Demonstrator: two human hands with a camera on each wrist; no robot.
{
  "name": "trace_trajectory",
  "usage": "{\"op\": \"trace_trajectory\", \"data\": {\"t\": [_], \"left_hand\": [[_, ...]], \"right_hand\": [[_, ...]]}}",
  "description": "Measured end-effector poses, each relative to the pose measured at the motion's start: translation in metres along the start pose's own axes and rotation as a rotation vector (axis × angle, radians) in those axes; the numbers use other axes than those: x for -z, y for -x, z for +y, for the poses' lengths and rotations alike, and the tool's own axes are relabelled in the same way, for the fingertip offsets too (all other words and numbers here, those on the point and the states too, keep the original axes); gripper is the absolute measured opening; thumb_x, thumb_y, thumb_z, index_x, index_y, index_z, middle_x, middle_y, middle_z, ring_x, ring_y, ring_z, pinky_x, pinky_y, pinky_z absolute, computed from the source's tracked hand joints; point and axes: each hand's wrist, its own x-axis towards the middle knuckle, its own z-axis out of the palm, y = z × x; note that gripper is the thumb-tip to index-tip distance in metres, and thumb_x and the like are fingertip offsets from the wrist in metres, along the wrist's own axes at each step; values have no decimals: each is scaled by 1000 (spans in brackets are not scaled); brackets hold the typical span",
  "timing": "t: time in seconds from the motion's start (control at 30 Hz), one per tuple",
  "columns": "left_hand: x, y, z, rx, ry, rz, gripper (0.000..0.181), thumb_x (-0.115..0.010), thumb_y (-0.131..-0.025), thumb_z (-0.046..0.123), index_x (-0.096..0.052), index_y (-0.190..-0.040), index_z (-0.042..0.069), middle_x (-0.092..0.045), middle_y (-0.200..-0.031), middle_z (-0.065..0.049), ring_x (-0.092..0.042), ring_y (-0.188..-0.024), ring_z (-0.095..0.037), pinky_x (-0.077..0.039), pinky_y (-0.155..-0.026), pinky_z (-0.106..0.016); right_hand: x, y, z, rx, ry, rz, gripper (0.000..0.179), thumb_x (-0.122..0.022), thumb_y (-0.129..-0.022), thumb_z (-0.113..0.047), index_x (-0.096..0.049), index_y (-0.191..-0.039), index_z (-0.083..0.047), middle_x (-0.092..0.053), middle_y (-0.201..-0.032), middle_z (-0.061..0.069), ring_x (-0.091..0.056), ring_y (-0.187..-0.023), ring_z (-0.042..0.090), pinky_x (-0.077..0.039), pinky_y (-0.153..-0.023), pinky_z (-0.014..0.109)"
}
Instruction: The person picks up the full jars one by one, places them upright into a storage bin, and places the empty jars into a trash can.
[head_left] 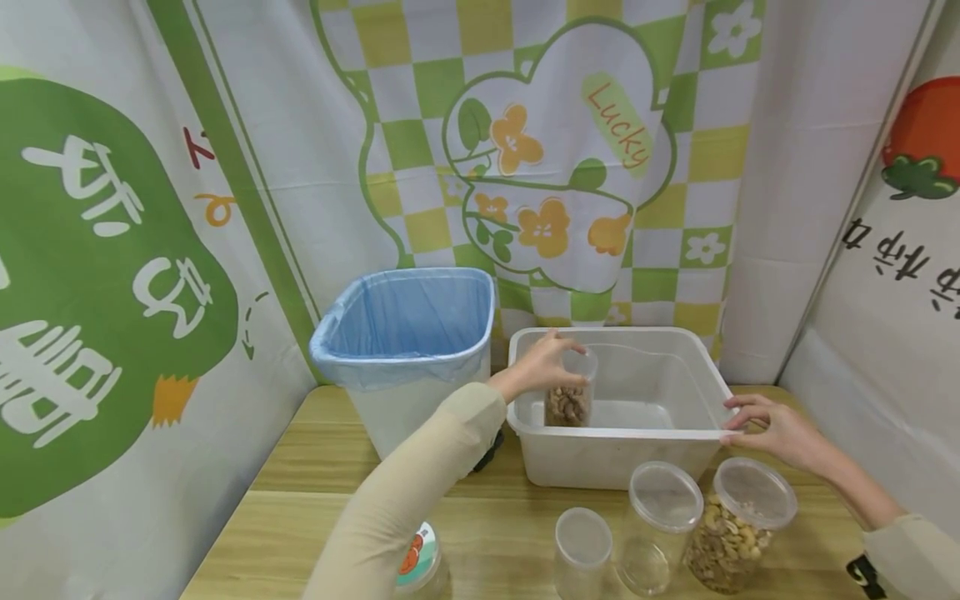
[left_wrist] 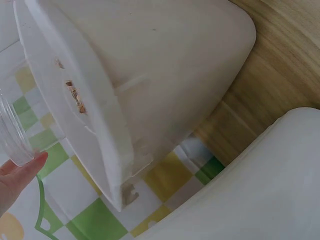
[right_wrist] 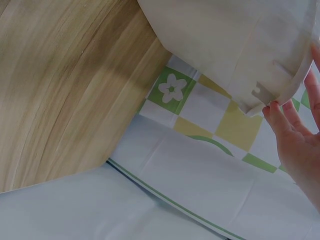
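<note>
Bench: wood-grained, the bench [head_left: 322, 450] ran beneath everything before you.
Room: printed cloth hung at your left, a checked cloth [head_left: 431, 83] behind, white cloth at your right.
Bin: the blue-lined bin [head_left: 397, 408] stood left of the tub.
Left hand: your left hand [head_left: 542, 367] pinched the nut jar near its top between thumb and fingers.
Nut jar: the clear nut jar [head_left: 567, 407] was inside the tub's left end, under your left hand; you couldn't tell whether it touched the floor.
Tub: the white tub [head_left: 600, 458] sat between your hands.
Front jars: three lidded jars [head_left: 583, 542] stood nearer you.
Right hand: your right hand [head_left: 783, 429] gripped the tub's right front corner.
</note>
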Motion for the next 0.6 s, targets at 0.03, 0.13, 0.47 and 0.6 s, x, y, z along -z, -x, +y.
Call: {"op": "trace_trajectory", "data": {"t": [0.03, 0.13, 0.47, 0.6], "left_hand": [[-1, 0, 0, 4, -5, -5, 48, -70, -74, 32, -57, -114, 11, -47, -123, -12, -39, -118, -26, -37, -95, -34], [-4, 1, -2, 11, -13, -18, 49, -70, -74, 34, -57, -115, 12, -46, -121, -12, -44, -113, -23, -40, -90, -31], [-12, 2, -10, 56, -11, -24, 49, -71, -73, 34, -57, -115, 14, -41, -131, -15, -29, -127, -31, -34, -97, -42], [-18, 3, -16, 53, -28, -27, 49, -70, -73, 33, -57, -115, 13, -42, -130, -17, -31, -125, -32, -33, -97, -43]], "right_hand": [[0, 0, 0, -2, -2, -2, 12, -75, -67, -18, -65, -71, -20, -56, -106, 18, -56, -91, 25, -47, -71, 37], [0, 0, -1, -9, -13, -9, 11, -75, -68, -17, -65, -72, -19, -56, -107, 19, -56, -91, 31, -47, -73, 38], [1, 0, 0, -14, -19, -16, 11, -75, -69, -17, -65, -72, -19, -56, -107, 19, -56, -92, 34, -46, -72, 34], [0, 0, -1, -12, -18, -17, 11, -75, -69, -17, -64, -72, -19, -56, -107, 19, -56, -91, 31, -47, -73, 38]]}}
